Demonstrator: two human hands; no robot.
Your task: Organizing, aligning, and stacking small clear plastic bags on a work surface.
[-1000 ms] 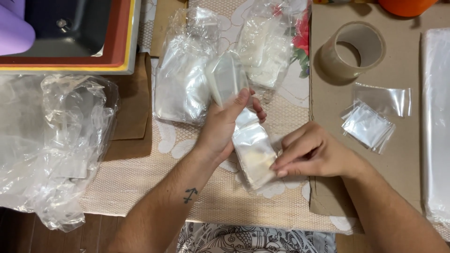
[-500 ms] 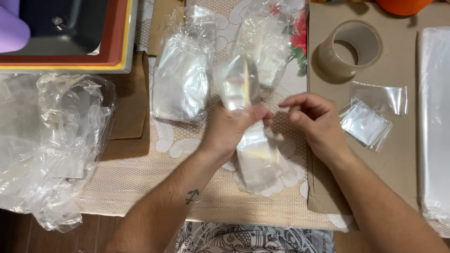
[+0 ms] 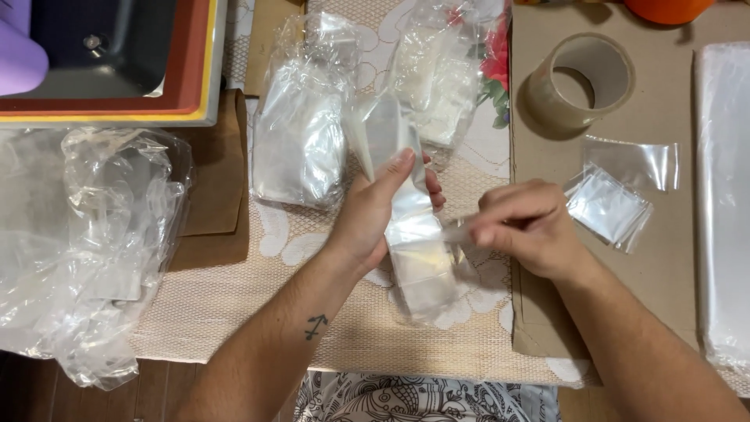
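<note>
Beige lace cloth (image 3: 234, 312) over a wooden table, with brown cardboard (image 3: 672, 258) on the right side. Near the middle, 1 long clear bag (image 3: 414, 250), long axis running from far to near, slightly tilted, far end raised above the cloth. Left hand (image 3: 375, 211) closed around the bag's middle from the left, thumb along the front. Right hand (image 3: 527, 230) just right of the bag, fingers pinched on a thin clear strip or flap at the bag's right edge; cannot tell if strip is tape or part of the bag. Both hands equally near, 1 on each side.

Far of the hands, 2 filled clear bags (image 3: 301, 133), close to the raised end. Tape roll (image 3: 580, 78) far right on the cardboard, well apart from the right hand. Small clear sleeves (image 3: 613, 203) just right of the right hand. Crumpled plastic (image 3: 86, 242) at far left, well apart. Stack of plastic sheets (image 3: 723, 195) along the right edge. Coloured trays (image 3: 195, 78) in the far left corner. Open room mostly near the bag's lower end, on the cloth.
</note>
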